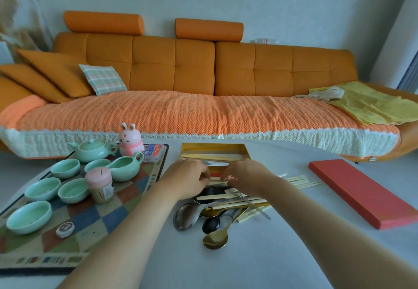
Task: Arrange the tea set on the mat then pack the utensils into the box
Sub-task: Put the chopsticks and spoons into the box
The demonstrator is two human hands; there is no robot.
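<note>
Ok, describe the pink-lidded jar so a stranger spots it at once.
Start at the chequered mat on the left of the table. Among its pale green cups stands the jar, upright. It alone has a pink lid and a gold, labelled body; its neighbours are open green ceramic.

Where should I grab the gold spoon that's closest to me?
Pinch the gold spoon at its thin neck, just behind the bowl, coming from above on the near side. Its handle runs under the chopsticks in the pile, so only the bowl end lies free.
</note>
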